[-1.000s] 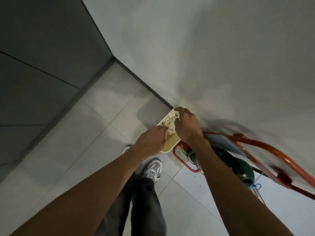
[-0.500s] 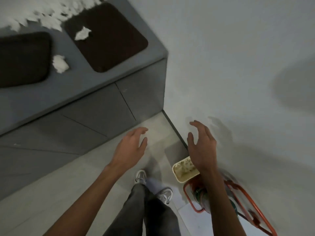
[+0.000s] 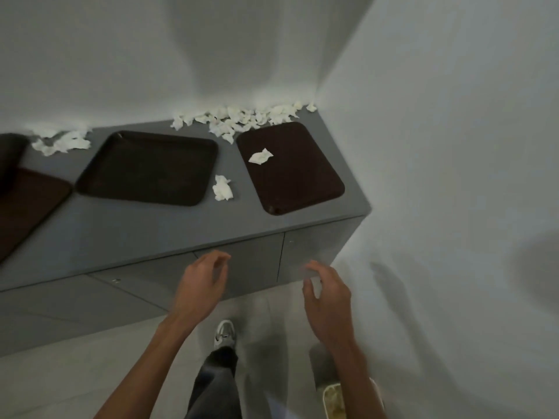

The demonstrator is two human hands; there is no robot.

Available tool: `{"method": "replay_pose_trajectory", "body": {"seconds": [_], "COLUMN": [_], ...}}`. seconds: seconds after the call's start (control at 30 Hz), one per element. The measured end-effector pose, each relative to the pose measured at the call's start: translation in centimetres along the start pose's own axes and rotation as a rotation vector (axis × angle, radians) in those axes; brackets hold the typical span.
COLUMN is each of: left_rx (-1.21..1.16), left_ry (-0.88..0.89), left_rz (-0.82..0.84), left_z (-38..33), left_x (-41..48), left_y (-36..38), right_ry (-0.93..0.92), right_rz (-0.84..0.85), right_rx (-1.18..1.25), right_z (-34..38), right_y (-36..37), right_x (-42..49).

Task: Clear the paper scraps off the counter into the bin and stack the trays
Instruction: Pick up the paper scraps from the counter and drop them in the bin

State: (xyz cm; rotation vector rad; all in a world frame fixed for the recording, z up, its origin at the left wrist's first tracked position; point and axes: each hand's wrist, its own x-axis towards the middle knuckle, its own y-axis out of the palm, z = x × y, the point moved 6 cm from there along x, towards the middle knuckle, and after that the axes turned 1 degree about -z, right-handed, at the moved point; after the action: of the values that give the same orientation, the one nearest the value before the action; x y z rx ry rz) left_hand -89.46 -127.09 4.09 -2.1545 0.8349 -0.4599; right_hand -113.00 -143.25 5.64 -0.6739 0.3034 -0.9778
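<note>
Since the earlier frames both hands have been lifted away from the bin [image 3: 324, 400], and the paper held over it has been let go. The bin is seen on the floor at the bottom right edge, partly hidden behind the right forearm, with pale scraps inside. A dark trouser leg [image 3: 216, 385] and a grey shoe [image 3: 225, 334] are seen on the tiled floor between the forearms. Above them, the left hand [image 3: 201, 285] and the right hand [image 3: 328, 300] are held apart in front of the grey cabinet doors [image 3: 254, 264], both empty, with fingers loosely curled around nothing.

On the grey surface [image 3: 151, 231], the left tray [image 3: 27, 204], the middle tray [image 3: 148, 167] and the right tray [image 3: 290, 173] are laid side by side, unstacked. One paper scrap [image 3: 260, 156] lies on the right tray. A second scrap [image 3: 223, 188] lies on the surface between the right and middle trays. Further back, a long row of scraps [image 3: 242, 117] is scattered along the wall, and a smaller cluster [image 3: 62, 142] lies near the wall, left of the middle tray.
</note>
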Motion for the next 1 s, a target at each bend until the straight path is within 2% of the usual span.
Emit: {"method": "replay_pose_trajectory", "body": {"seconds": [0.17, 0.43, 0.57, 0.73, 0.87, 1.0], "left_rx": [0.097, 0.278, 0.324, 0.212, 0.200, 0.120], "left_ry": [0.000, 0.159, 0.138, 0.111, 0.133, 0.099], "left_rz": [0.066, 0.224, 0.304, 0.323, 0.273, 0.202], "left_z": [3.2, 4.4, 6.8, 10.3, 11.9, 12.9], "left_x": [11.7, 25.1, 26.0, 24.1, 23.2, 23.2], "left_y": [-1.3, 2.2, 4.6, 5.7, 4.0, 1.5], "right_ry": [-0.018, -0.009, 0.010, 0.039, 0.058, -0.058], "right_rz": [0.049, 0.060, 0.037, 0.063, 0.177, 0.237], "right_rx": [-0.060, -0.105, -0.113, -0.124, -0.154, -0.208], "right_z": [3.8, 8.5, 9.7, 9.5, 10.2, 12.8], "right_y": [5.2, 11.3, 12.9, 15.1, 17.9, 22.6], "right_x": [6.1, 13.2, 14.7, 16.3, 18.6, 23.3]}}
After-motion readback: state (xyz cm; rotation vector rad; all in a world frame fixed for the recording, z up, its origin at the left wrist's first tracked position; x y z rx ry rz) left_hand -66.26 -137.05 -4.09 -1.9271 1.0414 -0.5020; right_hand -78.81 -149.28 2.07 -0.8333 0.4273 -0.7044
